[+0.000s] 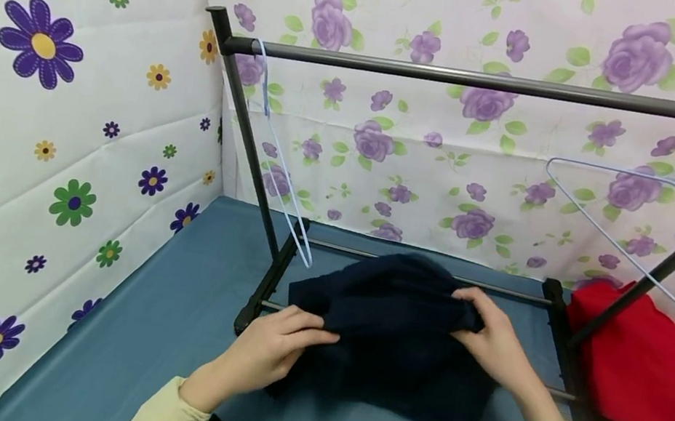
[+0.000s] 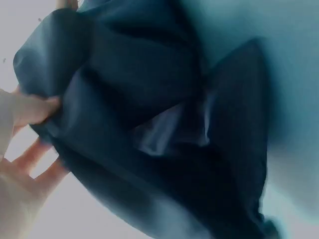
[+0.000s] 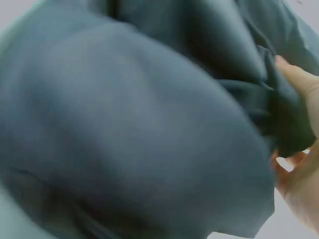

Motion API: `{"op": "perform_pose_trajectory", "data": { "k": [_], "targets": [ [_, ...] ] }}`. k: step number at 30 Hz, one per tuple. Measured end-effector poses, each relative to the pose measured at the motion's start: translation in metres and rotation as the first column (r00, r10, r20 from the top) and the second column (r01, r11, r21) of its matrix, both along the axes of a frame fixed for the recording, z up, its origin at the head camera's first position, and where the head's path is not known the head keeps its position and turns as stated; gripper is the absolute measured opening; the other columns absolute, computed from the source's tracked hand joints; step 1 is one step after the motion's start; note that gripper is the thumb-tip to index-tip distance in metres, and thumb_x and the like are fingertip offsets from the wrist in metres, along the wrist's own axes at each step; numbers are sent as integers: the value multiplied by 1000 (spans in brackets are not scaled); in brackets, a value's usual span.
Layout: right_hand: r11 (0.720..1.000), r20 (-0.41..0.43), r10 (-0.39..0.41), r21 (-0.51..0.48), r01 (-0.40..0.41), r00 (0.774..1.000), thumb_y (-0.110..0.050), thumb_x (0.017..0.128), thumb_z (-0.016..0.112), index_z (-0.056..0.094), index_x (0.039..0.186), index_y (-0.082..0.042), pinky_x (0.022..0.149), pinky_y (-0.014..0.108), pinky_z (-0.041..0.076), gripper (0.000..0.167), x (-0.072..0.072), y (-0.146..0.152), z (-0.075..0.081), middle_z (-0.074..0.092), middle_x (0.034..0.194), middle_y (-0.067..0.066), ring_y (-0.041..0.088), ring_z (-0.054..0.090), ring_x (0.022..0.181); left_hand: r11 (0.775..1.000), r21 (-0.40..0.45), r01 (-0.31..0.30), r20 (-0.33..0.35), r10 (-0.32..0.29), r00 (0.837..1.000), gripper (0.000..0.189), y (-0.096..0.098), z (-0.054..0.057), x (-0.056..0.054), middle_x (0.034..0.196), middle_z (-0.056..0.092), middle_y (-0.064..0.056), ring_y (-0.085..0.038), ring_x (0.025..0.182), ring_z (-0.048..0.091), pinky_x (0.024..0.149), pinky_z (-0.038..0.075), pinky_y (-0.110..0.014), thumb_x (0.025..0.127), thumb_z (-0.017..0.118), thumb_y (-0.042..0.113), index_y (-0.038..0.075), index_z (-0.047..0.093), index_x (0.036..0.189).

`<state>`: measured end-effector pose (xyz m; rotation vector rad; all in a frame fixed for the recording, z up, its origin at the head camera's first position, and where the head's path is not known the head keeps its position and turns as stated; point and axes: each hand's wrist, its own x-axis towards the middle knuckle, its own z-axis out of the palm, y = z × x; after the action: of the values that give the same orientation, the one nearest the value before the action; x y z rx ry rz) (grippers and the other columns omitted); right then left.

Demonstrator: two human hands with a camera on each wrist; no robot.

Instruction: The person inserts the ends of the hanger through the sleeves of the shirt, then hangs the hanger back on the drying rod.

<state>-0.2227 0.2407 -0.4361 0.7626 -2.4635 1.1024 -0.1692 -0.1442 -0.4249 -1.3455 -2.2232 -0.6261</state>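
A dark navy cloth garment [image 1: 399,323] hangs bunched between both hands, low over the blue surface in the head view. The left hand [image 1: 272,347] pinches its left edge between thumb and fingers. At the other end the right hand [image 1: 492,338] grips a gathered fold near the top right corner. In the left wrist view the garment [image 2: 149,99] falls in loose folds from the thumb and fingers of the left hand [image 2: 30,149]. The right wrist view is mostly filled by the blurred garment [image 3: 139,119], held at the right by the right hand [image 3: 299,134].
A dark metal rack [image 1: 413,70] stands behind the garment. One light blue hanger [image 1: 282,158] hangs at its left end, another hanger [image 1: 612,232] at the right. Red cloth [image 1: 649,378] lies at the right on the blue surface [image 1: 150,306]. Flowered sheets [image 1: 410,1] enclose the back and left.
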Motion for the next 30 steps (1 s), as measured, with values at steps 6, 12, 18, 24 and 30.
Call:
{"op": "perform_pose_trajectory", "data": {
  "k": [6, 12, 18, 24, 30],
  "targets": [
    [979, 46, 17, 204, -26, 999, 0, 83, 81, 59, 125, -16, 93, 52, 48, 50, 7, 16, -37, 60, 125, 4, 30, 57, 118, 957, -256, 138, 261, -69, 963, 40, 11, -28, 9, 122, 61, 10, -5, 98, 55, 85, 46, -17, 95, 66, 3, 27, 71, 126],
    [966, 155, 10, 255, -50, 988, -6, 86, 80, 58, 127, -15, 95, 55, 47, 48, 12, 20, -51, 58, 127, 7, 32, 56, 120, 893, -413, 178, 285, -59, 957, 25, 26, -40, 14, 121, 61, 11, -4, 101, 55, 87, 44, -21, 97, 69, 18, 33, 75, 117],
    [968, 191, 30, 239, -76, 981, -5, 86, 79, 57, 130, -17, 97, 55, 47, 51, 13, 20, -54, 57, 131, 6, 31, 54, 123, 873, -393, 290, 453, -91, 887, 22, 18, -29, 7, 122, 59, 11, -1, 101, 54, 88, 44, -20, 101, 64, 25, 31, 73, 121],
    [984, 314, 51, 148, -101, 948, 6, 87, 69, 45, 145, -25, 101, 65, 39, 70, 21, 31, -37, 46, 145, 11, 35, 42, 132, 930, -246, 272, 500, -119, 858, 17, 7, 1, -13, 118, 59, 14, 2, 104, 55, 90, 47, -19, 104, 57, 26, 25, 71, 114],
    [995, 179, -89, 55, 80, 980, 9, 89, 66, 50, 143, -15, 94, 24, 46, 61, 44, 44, -22, 52, 137, 12, 14, 47, 120, 997, 2, 80, 461, -72, 884, 21, 21, 21, -52, 122, 61, 7, -9, 106, 59, 90, 51, -33, 105, 58, 21, 15, 67, 123]
  ]
}}
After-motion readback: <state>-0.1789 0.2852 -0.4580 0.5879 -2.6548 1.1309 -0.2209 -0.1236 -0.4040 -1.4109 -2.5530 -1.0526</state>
